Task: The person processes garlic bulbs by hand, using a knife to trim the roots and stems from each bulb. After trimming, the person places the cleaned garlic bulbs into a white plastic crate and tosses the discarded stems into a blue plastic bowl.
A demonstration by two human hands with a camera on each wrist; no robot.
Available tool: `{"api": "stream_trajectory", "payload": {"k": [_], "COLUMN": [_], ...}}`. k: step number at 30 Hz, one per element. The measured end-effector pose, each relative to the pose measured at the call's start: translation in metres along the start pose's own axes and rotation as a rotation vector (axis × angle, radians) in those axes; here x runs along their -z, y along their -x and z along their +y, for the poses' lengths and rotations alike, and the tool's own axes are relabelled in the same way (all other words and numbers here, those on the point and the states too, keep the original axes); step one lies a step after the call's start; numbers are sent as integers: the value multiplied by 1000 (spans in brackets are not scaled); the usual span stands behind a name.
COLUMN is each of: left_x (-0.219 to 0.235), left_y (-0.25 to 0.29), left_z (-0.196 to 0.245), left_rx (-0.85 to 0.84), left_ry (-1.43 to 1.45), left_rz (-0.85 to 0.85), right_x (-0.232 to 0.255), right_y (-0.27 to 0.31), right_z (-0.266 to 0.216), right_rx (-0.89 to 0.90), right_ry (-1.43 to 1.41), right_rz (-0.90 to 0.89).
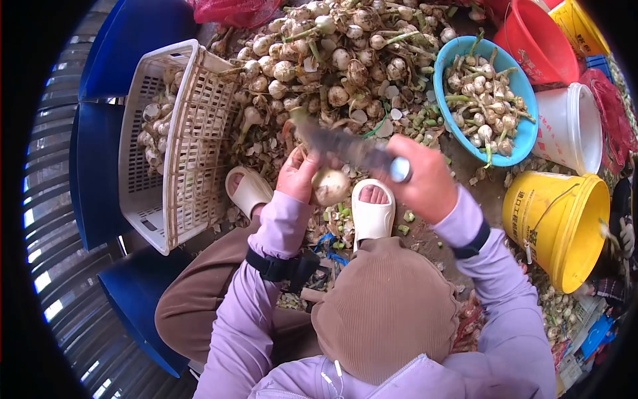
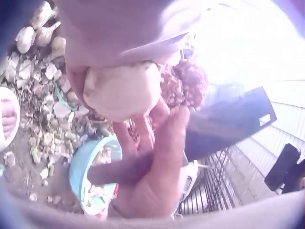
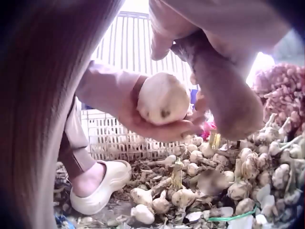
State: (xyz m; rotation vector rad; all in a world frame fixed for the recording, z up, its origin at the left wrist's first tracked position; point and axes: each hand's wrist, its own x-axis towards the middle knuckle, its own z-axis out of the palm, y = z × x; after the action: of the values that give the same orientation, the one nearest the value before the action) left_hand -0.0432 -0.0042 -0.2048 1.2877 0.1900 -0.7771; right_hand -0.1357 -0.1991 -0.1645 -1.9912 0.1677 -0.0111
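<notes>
Palm up, my left hand (image 1: 298,174) holds a large pale garlic bulb (image 1: 330,187) between my shins, above the floor. The bulb (image 3: 164,98) looks smooth and cream-white, with a small dark spot on its lower side. My right hand (image 1: 425,179) grips a knife (image 1: 345,145) by its handle, the round pale butt facing up. Motion blurs the dark blade, which reaches left across the bulb's top toward the left fingers. In the left wrist view the right hand (image 2: 147,186) has its fingers around the handle (image 2: 119,172), close to the bulb.
A big heap of untrimmed garlic (image 1: 352,60) lies ahead. On the left stands a white crate (image 1: 179,146) holding bulbs. To the right are a blue basin (image 1: 444,100) of garlic, a red bucket (image 1: 541,43), a white bucket (image 1: 561,126) and a yellow bucket (image 1: 538,219). Trimmings litter the floor.
</notes>
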Motion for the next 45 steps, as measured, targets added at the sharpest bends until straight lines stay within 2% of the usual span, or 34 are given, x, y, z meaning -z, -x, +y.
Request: {"api": "stream_trajectory", "payload": {"k": [1, 2, 4, 6, 8, 10, 12, 13, 14, 15, 16, 17, 18, 20, 22, 23, 24, 26, 28, 29, 30, 31, 32, 34, 36, 38, 40, 41, 42, 44, 45], "left_x": [14, 14, 15, 10, 5, 10, 9, 13, 17, 28, 36, 41, 58, 96, 138, 175, 161, 123, 78, 63, 50, 33, 20, 7, -8, -21, -15, -23, -16, -11, -6], "left_y": [-6, -5, 3, 6, 8, 12, 20, 26, 24, 15, 12, 14, 9, 13, 13, 4, 9, 19, 15, 10, 2, -2, -6, -13, -16, -26, -39, -32, -31, -19, -16], "left_z": [-4, -5, -9, -4, -1, 10, 26, 37, 45, 52, 65, 87, 107, 163, 192, 193, 188, 152, 105, 90, 71, 59, 54, 43, 33, 18, -2, 0, -2, -6, -3], "left_rx": [-79, -82, -226, -241, -392, -383, -782, -662, -691, -718, -825, -783, -772, -862, -1144, -1235, -1238, -1058, -914, -701, -656, -671, -755, -777, -833, -889, -457, -362, -263, -251, -231], "left_ry": [-101, -104, -362, -451, -715, -780, -999, -947, -894, -791, -753, -671, -561, -562, -1213, -1228, -1240, -1106, -1150, -1039, -913, -947, -1047, -1154, -1374, -1499, -1026, -607, -566, -299, -320], "left_rz": [-155, -157, -178, -180, -126, -112, -94, -82, -44, -29, -12, 31, 173, 282, 719, 868, 872, 615, 363, 153, -17, -60, -73, -57, 15, 16, -139, -190, -164, -108, -134], "right_x": [0, 0, -5, -12, -15, -11, -5, -2, -6, -10, -10, -13, -17, -27, -39, -44, -50, -63, -71, -72, -70, -66, -62, -37, -33, -40, -34, -26, -20, 4, 1], "right_y": [-4, -5, -6, -10, -14, -11, -2, 1, 0, -2, -10, -22, -39, -77, -119, -138, -155, -181, -189, -190, -191, -190, -181, -156, -110, -74, -42, -31, -26, -12, -6], "right_z": [13, 12, 4, -4, -6, 16, 66, 75, 78, 78, 79, 86, 94, 109, 119, 123, 129, 135, 131, 131, 132, 132, 132, 123, 80, 58, 27, 21, 25, 24, 29], "right_rx": [140, 142, 144, 104, 94, 59, -106, -200, -202, -182, -152, -89, -110, -54, -117, -165, -218, -357, -426, -427, -448, -470, -417, -300, -139, 9, 25, -36, 20, -274, -102], "right_ry": [239, 238, 316, 295, 305, 280, 486, 491, 492, 409, 333, 370, 402, 404, 346, 320, 295, 304, 243, 244, 230, 218, 122, -159, -84, -101, -358, -300, -185, 104, 312], "right_rz": [144, 147, 69, 67, 111, 80, 53, 81, 75, 156, 247, 291, 270, 352, 436, 447, 458, 441, 499, 496, 534, 574, 594, 393, 467, 375, 229, 224, 340, 176, 191]}}
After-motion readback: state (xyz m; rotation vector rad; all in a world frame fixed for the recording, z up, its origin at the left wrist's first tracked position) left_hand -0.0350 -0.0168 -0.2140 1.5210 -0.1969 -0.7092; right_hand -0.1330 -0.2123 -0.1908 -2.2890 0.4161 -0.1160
